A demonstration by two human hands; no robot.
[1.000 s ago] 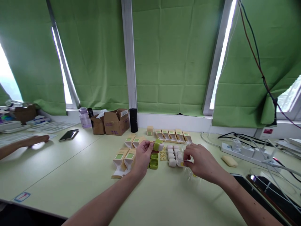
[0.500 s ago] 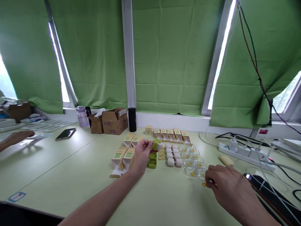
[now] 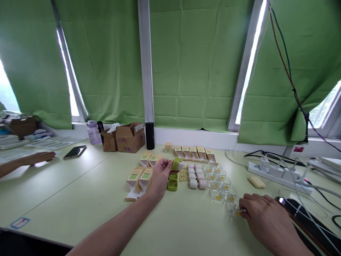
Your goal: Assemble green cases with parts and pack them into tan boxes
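Observation:
My left hand is closed around a small rounded case, green on one side and pale pink on the other, held just above the table. Under and beside it lie open green case covers. My right hand pinches the edge of a clear plastic case with a yellow spot, at the near end of the rows of similar clear cases. Between the hands stand two rows of pale pink and white cases and small yellow pieces.
Folded card boxes with green labels stand left of my left hand; more line the back. A power strip, cables and a dark device lie right. A co-worker's hand rests far left near a phone.
My right hand has shifted slightly right and nearer, and the clear case beside it shows more fully. My left hand is unchanged. The co-worker's hand has moved right.

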